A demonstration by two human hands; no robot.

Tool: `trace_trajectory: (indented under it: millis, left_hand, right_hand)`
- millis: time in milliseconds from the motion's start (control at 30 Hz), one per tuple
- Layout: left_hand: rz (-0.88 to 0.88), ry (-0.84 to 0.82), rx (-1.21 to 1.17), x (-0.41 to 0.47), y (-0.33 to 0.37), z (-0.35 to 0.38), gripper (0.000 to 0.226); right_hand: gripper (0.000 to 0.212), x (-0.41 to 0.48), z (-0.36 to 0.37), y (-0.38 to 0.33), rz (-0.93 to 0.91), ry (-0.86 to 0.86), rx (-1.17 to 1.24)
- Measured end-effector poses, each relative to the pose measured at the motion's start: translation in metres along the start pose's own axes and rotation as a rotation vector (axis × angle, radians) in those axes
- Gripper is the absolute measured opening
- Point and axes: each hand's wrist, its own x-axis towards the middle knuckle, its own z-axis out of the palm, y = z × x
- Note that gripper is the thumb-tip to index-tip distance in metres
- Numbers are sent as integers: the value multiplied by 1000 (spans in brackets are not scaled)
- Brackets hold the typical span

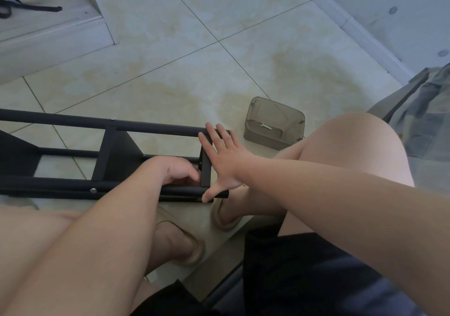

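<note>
Fingers [212, 136] of the right hand [225, 162] are spread straight, with the palm pressing the end of the black frame [73, 184] and the thumb on its near tube. The left hand [180, 172] sits inside the frame by the end plate, fingers curled; whether they pinch anything is hidden. The frame lies flat on the floor [170, 72], near a box [274, 123].

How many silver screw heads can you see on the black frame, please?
2. One screw head is on the black frame's far rail; the other is on its near rail, left of the left hand. That hand or the right hand may hide more.
</note>
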Motion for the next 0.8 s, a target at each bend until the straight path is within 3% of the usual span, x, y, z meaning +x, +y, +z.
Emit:
trace_trajectory:
  millis: [200, 433, 533, 800]
  left_hand:
    - [35, -67, -79, -5, 1, 1, 50]
    - [-15, -20, -76, 1, 1, 1, 33]
    - [-24, 23, -16, 0, 2, 2, 14]
    - [7, 8, 13, 1, 1, 1, 15]
  right_hand:
    - [158, 0, 0, 0, 0, 1, 5]
    - [159, 1, 1, 0, -2, 3, 7]
    - [159, 0, 1, 0, -3, 9, 6]
    - [159, 2, 2, 1, -1, 9, 8]
